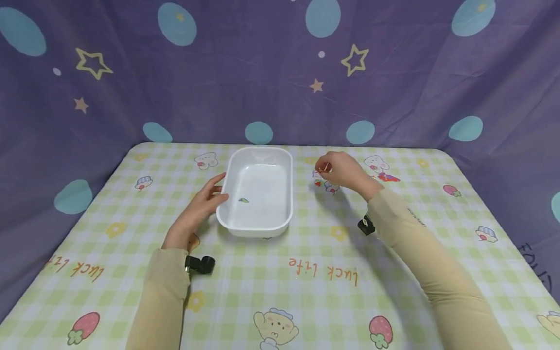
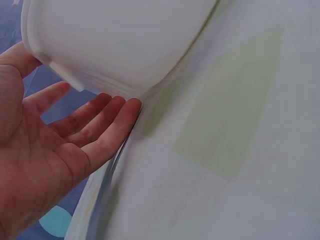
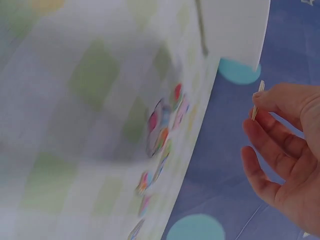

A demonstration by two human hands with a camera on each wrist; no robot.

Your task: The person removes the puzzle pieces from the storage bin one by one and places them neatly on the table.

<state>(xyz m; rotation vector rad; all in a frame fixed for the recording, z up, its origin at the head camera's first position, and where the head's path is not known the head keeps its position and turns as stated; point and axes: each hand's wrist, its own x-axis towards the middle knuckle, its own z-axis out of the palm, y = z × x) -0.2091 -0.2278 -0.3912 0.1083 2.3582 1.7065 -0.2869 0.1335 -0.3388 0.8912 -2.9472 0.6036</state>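
Note:
A white rectangular tray [image 1: 255, 232] stands on the table, with a small green-and-blue flat piece [image 1: 243, 200] inside. My left hand [image 1: 199, 209] holds the tray's left side, thumb at the rim and fingers against the outer wall. To the right of the tray, my right hand [image 1: 343, 170] is raised over the cloth. Between thumb and index finger it pinches a small thin flat piece [image 3: 258, 100], seen edge-on with a pale edge; its face is hidden. Several colourful flat pieces [image 3: 159, 131] lie on the cloth beneath that hand.
A red-and-purple piece [image 1: 388, 177] lies farther right on the cloth. The checked tablecloth [image 1: 245, 262] has printed strawberries, cupcakes and lettering. Behind the table's far edge hangs a purple curtain [image 1: 262, 87]. Each wrist wears a black camera [image 1: 200, 264].

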